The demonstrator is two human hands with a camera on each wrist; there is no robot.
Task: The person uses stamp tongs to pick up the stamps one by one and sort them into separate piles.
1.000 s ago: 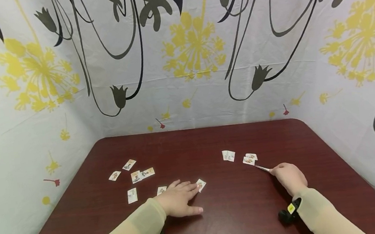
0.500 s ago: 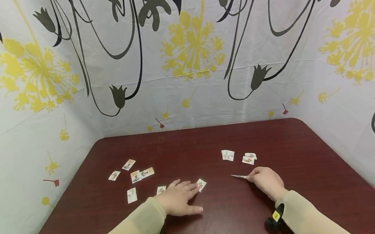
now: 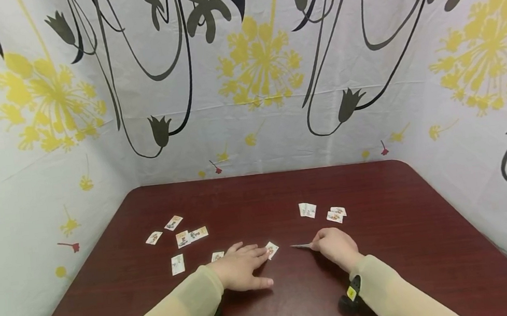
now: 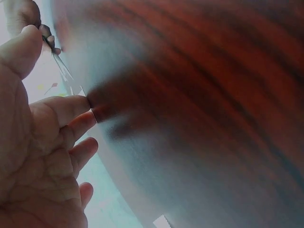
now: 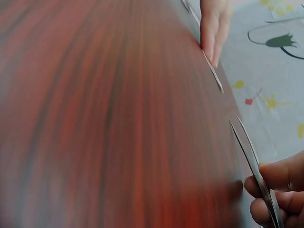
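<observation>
My right hand (image 3: 336, 246) pinches a pair of metal tweezers (image 3: 302, 246) between thumb and fingers. In the right wrist view the two tips of the tweezers stand apart with nothing between them. Just left of the tips lies a small printed stamp (image 3: 272, 250), turned at an angle on the table. My left hand (image 3: 242, 268) rests palm down with fingers spread, its fingertips at that stamp's left edge. Another stamp (image 3: 218, 256) is partly hidden behind the left hand. The left wrist view shows the straight left fingers (image 4: 76, 103) from the palm side.
On the left of the dark red table (image 3: 258, 199) lie several loose stamps (image 3: 178, 264), two of them overlapping. Further back at the right are two small overlapping groups, one set of stamps (image 3: 308, 210) and another set of stamps (image 3: 336, 215). A patterned cloth (image 3: 252, 142) hangs around the table.
My right hand has moved left with the tweezers, from beside the right-hand stamps to near the stamp under the left fingertips. My left hand has stayed in place.
</observation>
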